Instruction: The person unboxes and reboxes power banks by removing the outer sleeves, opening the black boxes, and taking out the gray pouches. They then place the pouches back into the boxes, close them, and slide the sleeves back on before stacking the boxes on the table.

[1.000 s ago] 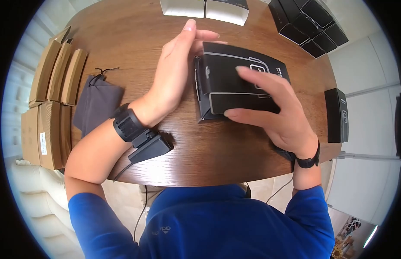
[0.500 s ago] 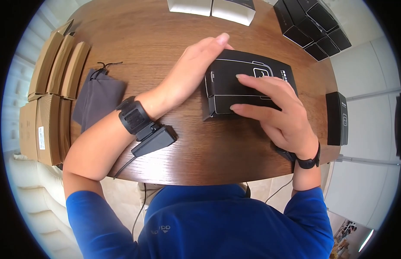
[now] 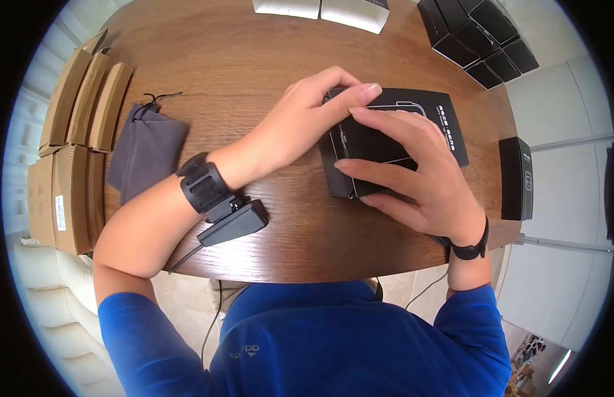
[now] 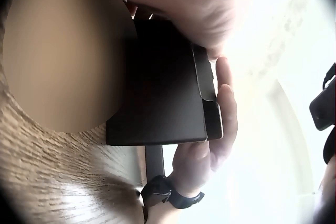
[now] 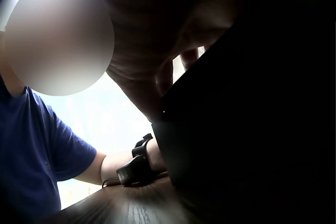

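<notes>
A black printed box (image 3: 378,144) lies on the wooden table, under both hands. My left hand (image 3: 310,112) grips its far left corner, thumb over the lid's edge and fingers bent beside it. From the right, my right hand (image 3: 436,175) reaches across the top and holds the lid at its left end, fingertips close to my left thumb. In the left wrist view, the box's dark side (image 4: 163,92) ends in a small flap (image 4: 213,121), with the right hand's fingers around it. The box fills much of the right wrist view as a dark shape.
A grey drawstring pouch (image 3: 148,152) and cardboard boxes (image 3: 72,198) lie at the left. Black boxes (image 3: 479,43) are stacked far right, another black box (image 3: 515,178) stands at the right edge. White-sided boxes (image 3: 353,12) stand at the back. A cabled device (image 3: 233,223) hangs from my left wrist.
The left hand has moved rightward and toward me, its thumb now over the lid's edge. The gap at the box's left end has narrowed. The box has turned slightly and shifted right.
</notes>
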Demonstrator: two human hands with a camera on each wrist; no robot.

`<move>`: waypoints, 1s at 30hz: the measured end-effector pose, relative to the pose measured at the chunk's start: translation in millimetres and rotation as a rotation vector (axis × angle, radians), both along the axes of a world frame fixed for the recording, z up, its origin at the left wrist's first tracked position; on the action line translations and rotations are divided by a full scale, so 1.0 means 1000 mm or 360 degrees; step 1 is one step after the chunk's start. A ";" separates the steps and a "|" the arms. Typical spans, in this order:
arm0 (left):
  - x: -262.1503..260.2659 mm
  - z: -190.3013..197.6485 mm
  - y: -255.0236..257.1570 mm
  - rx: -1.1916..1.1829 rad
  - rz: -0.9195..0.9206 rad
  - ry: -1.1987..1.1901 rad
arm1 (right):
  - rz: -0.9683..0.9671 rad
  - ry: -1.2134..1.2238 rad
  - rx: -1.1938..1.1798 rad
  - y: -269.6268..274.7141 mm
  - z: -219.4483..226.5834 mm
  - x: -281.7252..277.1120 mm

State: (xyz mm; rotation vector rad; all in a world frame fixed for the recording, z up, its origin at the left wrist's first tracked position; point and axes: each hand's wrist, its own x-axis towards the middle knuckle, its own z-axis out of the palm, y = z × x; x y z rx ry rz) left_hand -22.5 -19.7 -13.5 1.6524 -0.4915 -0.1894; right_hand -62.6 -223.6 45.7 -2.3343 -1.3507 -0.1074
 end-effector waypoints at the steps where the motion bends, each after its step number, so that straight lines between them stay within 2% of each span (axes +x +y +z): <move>1: 0.001 -0.004 0.000 -0.0102 0.0000 0.0070 | -0.0003 -0.0014 0.0009 0.001 0.000 0.000; 5: 0.000 -0.003 -0.002 -0.0328 0.0013 0.0147 | -0.0053 -0.0045 0.0001 -0.001 0.002 -0.001; 9: 0.000 -0.005 -0.002 -0.0325 0.0013 0.0148 | -0.0054 -0.0055 0.0032 -0.001 0.003 -0.001; 11: 0.001 -0.006 0.000 -0.0163 0.0000 0.0062 | -0.0017 -0.0066 -0.0020 -0.002 0.002 0.000; 14: -0.001 0.002 0.001 -0.0118 -0.0096 0.0105 | -0.0018 -0.0083 -0.0047 -0.003 0.002 0.000; 21: 0.000 -0.002 0.000 -0.0052 -0.0105 0.0011 | 0.0014 -0.0072 -0.0019 -0.003 0.001 0.001; 30: 0.000 -0.003 0.001 0.0026 -0.0091 0.0007 | 0.0015 -0.0008 -0.0162 -0.004 -0.002 0.000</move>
